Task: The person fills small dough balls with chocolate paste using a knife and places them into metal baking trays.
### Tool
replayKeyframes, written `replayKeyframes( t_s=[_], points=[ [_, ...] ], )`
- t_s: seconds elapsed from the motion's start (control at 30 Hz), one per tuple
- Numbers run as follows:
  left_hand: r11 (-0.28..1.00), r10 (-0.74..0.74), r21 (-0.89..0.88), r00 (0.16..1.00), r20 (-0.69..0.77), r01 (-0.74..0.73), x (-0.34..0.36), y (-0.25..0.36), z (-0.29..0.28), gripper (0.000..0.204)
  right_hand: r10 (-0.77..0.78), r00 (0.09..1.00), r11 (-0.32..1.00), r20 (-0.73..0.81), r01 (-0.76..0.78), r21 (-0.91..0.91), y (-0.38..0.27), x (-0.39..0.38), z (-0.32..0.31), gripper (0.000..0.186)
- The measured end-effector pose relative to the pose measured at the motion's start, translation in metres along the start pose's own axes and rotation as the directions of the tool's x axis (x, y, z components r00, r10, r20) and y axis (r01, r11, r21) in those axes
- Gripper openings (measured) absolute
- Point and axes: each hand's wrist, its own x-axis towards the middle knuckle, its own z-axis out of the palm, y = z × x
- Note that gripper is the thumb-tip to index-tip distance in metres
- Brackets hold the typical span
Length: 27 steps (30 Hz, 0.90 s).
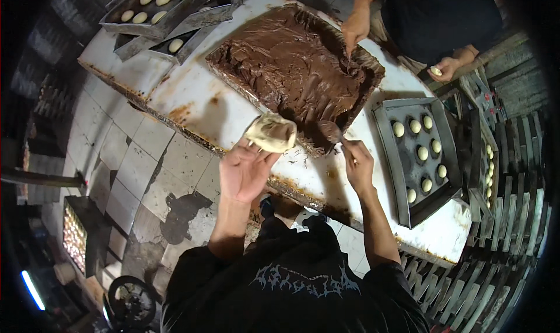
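A flattened piece of pale dough (pixel 271 133) rests in the upturned fingers of my left hand (pixel 245 172), over the table's near edge. Some brown filling shows inside its fold. My right hand (pixel 358 164) is closed round the handle of a spoon (pixel 331 132), whose bowl is smeared with chocolate filling. That bowl sits at the near right corner of a wide tray (pixel 230 86) heaped with thick chocolate filling (pixel 286 58). The fingers under the dough are partly hidden.
Across the table (pixel 192 108), a co-worker's hand (pixel 356 28) reaches into the filling; the other hand (pixel 446 69) holds a small dough ball. A metal tray (pixel 402 201) of dough balls stands at right. More trays (pixel 140 32) are stacked at the far left.
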Motion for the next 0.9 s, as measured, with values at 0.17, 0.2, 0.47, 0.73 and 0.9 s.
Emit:
replayKeyframes(
  t_s=[0.17, 0.2, 0.47, 0.73, 0.9],
  points=[
    [0.968, -0.057, 0.244, 0.998, -0.018, 0.06, -0.007, -0.017, -0.043, 0.061, 0.571, 0.82, 0.785, 0.018, -0.553, 0.28, 0.011, -0.04, 0.005, 0.021],
    [0.974, -0.171, 0.165, 0.982, 0.077, 0.157, -0.006, -0.027, -0.052, 0.06, 0.59, 0.807, 0.762, 0.004, -0.558, 0.328, 0.005, -0.044, 0.007, 0.02],
    [0.766, -0.438, 0.469, 0.891, -0.118, 0.439, -0.033, -0.119, -0.073, 0.071, 0.5, 0.685, 0.565, 0.53, -0.722, 0.399, -0.057, -0.036, -0.063, 0.023],
    [0.811, -0.066, 0.532, 0.941, -0.331, 0.244, -0.062, -0.236, -0.061, 0.039, -0.327, 0.921, 0.941, 0.213, 0.339, -0.021, -0.054, -0.105, -0.159, 0.028],
    [0.501, -0.36, 0.815, 0.927, -0.11, 0.291, -0.092, -0.358, -0.072, 0.036, 0.042, 0.904, 0.955, 0.426, -0.161, 0.248, 0.007, -0.162, -0.297, 0.022]
  ],
)
